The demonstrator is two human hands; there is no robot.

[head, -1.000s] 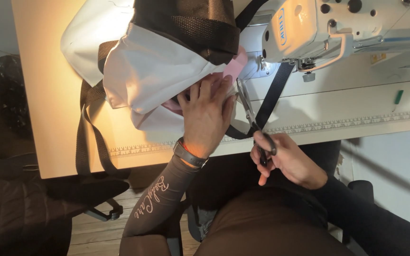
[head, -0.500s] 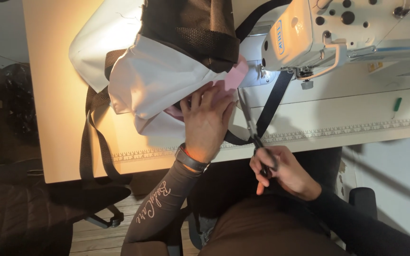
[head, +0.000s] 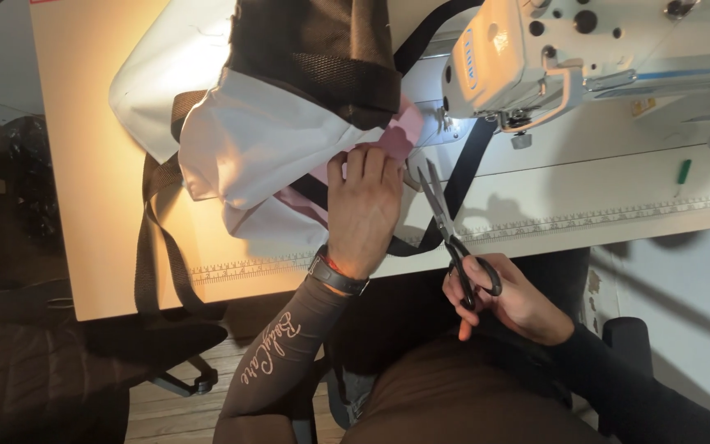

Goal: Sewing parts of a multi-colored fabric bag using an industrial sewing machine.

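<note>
Right now your left hand (head: 363,205) lies flat, fingers together and pressing down on the white fabric (head: 265,140) of a bag-like piece, close to where a strip of pink cloth (head: 404,131) shows beneath a dark mesh panel (head: 314,49). Your right hand (head: 511,300) is wrapped around the black handles of a pair of scissors (head: 445,226), fingers through the loops; the blades stand slightly parted and point up toward the pink cloth, just beside your left fingertips. A black webbing strap (head: 462,177) runs under the scissors and up toward the white sewing machine (head: 552,57), whose head sits just right of the fabric. Another black strap (head: 154,238) hangs over the near edge of the pale table (head: 585,197), which carries a printed ruler strip.
</note>
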